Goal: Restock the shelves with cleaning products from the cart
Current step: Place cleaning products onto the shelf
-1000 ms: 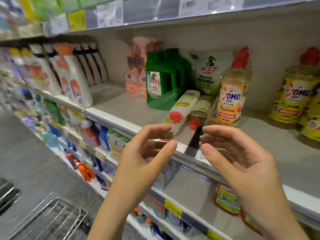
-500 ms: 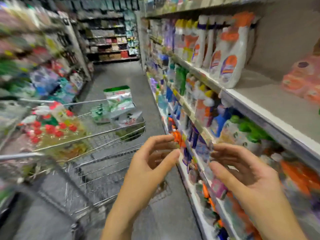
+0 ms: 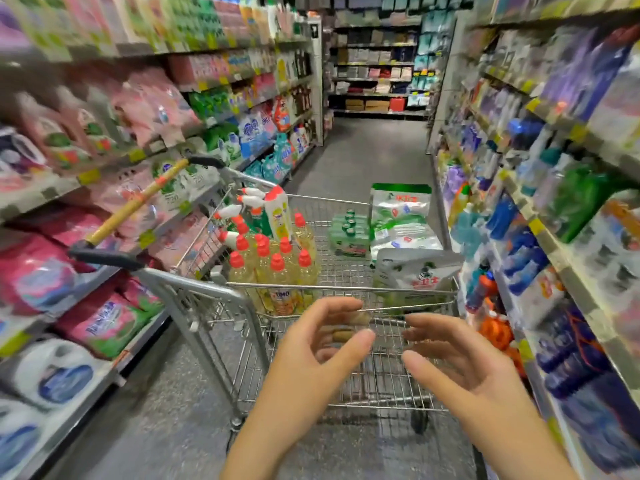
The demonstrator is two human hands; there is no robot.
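Left hand point(image 3: 322, 344) and right hand point(image 3: 464, 365) hover empty at lower centre, fingers loosely spread. Mid-frame, the wire cart point(image 3: 194, 282) holds many red-capped yellow OMO bottles point(image 3: 273, 268) and green-white refill pouches point(image 3: 401, 216); most restocking remains, I'd judge.

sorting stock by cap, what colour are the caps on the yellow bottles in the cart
Red, seen best in the head view: caps on the yellow bottles.
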